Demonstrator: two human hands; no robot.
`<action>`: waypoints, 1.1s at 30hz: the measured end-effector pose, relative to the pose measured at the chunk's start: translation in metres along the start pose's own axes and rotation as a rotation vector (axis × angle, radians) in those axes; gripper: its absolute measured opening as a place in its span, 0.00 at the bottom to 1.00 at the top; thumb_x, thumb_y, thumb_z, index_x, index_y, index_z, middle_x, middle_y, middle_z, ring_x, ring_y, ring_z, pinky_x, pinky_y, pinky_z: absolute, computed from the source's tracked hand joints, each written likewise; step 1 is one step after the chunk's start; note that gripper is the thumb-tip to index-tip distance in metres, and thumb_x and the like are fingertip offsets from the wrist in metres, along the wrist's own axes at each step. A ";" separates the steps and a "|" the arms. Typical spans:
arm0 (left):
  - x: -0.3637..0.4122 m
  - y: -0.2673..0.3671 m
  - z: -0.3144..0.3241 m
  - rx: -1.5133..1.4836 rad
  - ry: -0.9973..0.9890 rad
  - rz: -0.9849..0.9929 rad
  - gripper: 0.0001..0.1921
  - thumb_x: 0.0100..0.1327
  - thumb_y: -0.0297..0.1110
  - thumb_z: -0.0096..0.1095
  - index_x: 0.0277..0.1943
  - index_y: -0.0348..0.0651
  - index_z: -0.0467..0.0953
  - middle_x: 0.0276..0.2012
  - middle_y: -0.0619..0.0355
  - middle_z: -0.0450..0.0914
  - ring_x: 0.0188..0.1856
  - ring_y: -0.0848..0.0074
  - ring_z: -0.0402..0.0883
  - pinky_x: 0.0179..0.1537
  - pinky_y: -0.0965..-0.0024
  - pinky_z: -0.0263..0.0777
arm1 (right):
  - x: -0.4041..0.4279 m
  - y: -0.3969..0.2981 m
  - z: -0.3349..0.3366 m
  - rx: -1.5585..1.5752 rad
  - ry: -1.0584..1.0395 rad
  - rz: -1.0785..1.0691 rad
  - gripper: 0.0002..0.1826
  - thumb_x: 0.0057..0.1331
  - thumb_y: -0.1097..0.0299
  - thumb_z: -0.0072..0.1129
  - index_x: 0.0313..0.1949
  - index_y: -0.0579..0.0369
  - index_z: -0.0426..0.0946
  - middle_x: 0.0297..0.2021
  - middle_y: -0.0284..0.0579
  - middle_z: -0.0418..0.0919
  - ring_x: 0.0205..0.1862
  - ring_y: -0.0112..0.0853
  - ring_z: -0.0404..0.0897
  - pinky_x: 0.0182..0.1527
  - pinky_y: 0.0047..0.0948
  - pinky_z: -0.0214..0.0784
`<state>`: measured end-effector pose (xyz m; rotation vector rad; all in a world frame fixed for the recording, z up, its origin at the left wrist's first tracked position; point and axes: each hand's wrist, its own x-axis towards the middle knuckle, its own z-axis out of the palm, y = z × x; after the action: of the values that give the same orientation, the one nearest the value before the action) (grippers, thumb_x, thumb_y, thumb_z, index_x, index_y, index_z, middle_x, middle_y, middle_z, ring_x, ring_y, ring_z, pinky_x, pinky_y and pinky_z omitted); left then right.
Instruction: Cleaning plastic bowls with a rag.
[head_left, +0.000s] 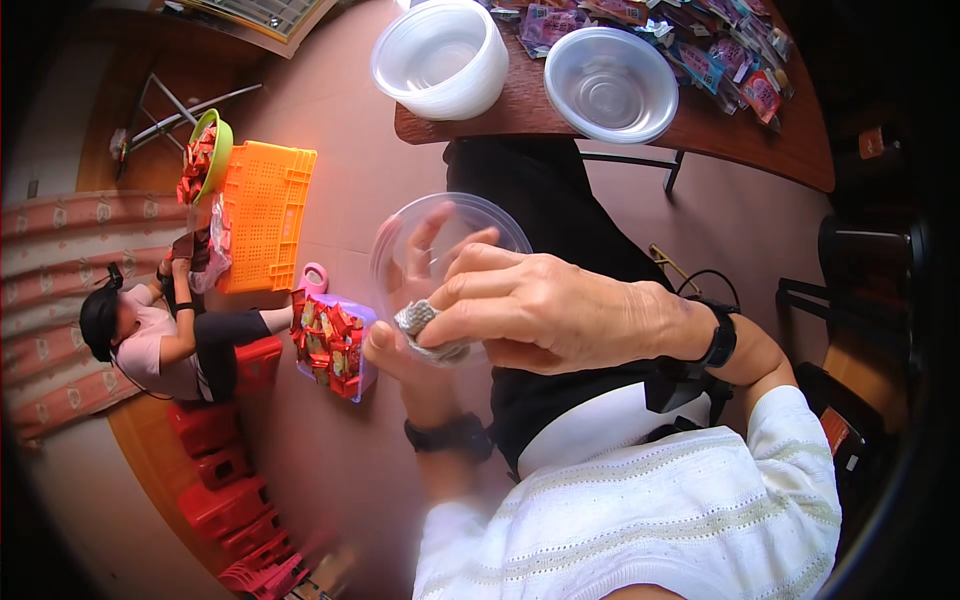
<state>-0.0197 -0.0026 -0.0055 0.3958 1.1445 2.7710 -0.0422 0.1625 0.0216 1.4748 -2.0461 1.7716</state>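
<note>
My left hand (405, 367) grips a clear round plastic bowl (491, 212) in front of my lap, its thumb at the near rim. Several of its fingers show through the transparent plastic. Pinched in my right hand (525, 311) is a crumpled grey cloth (416, 316), pressed against the bowl near its lower edge. The right hand covers part of both. Beyond them, a stack of clear plastic bowls (439, 67) stands at the left end of a brown table (525, 112). Another clear bowl or small stack (611, 94) sits at the table's near edge.
Small packaged items (705, 67) cover the table's far right. On the floor to my left are a purple basket of red packets (330, 345), an orange crate (266, 217) and red stools (225, 487). A seated person (161, 330) handles something beside the crate.
</note>
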 end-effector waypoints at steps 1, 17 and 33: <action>-0.002 0.001 0.000 0.000 0.000 0.000 0.43 0.61 0.69 0.40 0.74 0.54 0.53 0.67 0.38 0.63 0.64 0.40 0.68 0.62 0.38 0.64 | 0.001 0.001 0.001 0.000 0.000 0.000 0.19 0.53 0.77 0.65 0.46 0.55 0.77 0.44 0.42 0.77 0.50 0.35 0.76 0.53 0.38 0.71; -0.011 0.035 0.001 0.459 0.271 -0.101 0.45 0.56 0.60 0.55 0.71 0.42 0.53 0.66 0.38 0.61 0.61 0.52 0.72 0.57 0.50 0.73 | 0.000 0.001 0.015 -0.518 -0.036 0.191 0.06 0.56 0.71 0.63 0.34 0.54 0.84 0.40 0.40 0.80 0.51 0.35 0.72 0.50 0.34 0.68; -0.009 0.029 0.010 0.558 0.310 -0.052 0.48 0.51 0.58 0.61 0.71 0.43 0.52 0.67 0.42 0.61 0.67 0.57 0.66 0.64 0.53 0.65 | 0.007 0.007 0.016 -0.349 -0.060 0.300 0.13 0.56 0.77 0.62 0.42 0.57 0.77 0.41 0.43 0.80 0.46 0.41 0.75 0.52 0.33 0.73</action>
<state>-0.0090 -0.0182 0.0197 -0.0287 1.9708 2.4830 -0.0425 0.1449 0.0154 1.1854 -2.5562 1.3591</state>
